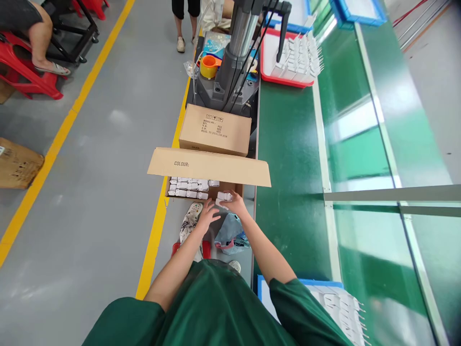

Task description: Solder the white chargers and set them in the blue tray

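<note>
Both my hands reach forward over an open cardboard box (209,166) that stands left of the green table. My left hand (208,215) and my right hand (236,203) close together around a small white plastic part (224,196) at the box's near right corner. Rows of the same white parts (189,188) lie packed in the box's left half. The flap printed "COLOUR:" hides the far part of the box's inside.
A closed carton (215,129) sits behind the open box, before a grey press machine (234,57). A red tray (268,72) and a blue tray (264,288) hold white parts on the green table (288,168). People sit and stand at the far left.
</note>
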`<state>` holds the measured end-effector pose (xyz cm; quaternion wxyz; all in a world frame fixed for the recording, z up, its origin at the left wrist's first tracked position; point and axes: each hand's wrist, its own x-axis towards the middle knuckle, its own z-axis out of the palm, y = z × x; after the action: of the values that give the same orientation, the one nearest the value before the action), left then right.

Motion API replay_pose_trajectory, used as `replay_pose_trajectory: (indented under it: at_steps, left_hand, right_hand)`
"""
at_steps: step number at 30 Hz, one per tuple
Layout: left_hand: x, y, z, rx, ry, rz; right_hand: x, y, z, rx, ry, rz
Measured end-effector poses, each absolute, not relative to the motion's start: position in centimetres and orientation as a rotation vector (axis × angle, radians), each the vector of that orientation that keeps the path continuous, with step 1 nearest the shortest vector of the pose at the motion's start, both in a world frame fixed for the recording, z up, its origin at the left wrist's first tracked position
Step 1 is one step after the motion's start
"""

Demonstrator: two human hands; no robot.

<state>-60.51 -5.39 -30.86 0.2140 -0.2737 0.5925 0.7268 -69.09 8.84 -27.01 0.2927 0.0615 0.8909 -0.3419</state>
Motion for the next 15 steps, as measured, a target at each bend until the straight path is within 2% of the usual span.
replay_pose_trajectory:
  at_steps: [8,12,15]
  left_hand:
    - [-59.6,-6.0,-28.2,-0.092,2.101,1.844]
    - [-57.3,-8.4,-29.4,-0.292,2.132,1.805]
    - [-55.3,-10.1,-31.5,-0.500,2.039,1.803]
  right_hand:
    - [-63.8,8.9,-25.9,0.046,2.190,-1.073]
    - [-64.9,9.2,-26.9,-0.041,2.074,-1.119]
    - [-68.0,8.5,-28.3,-0.036,2.214,-1.109]
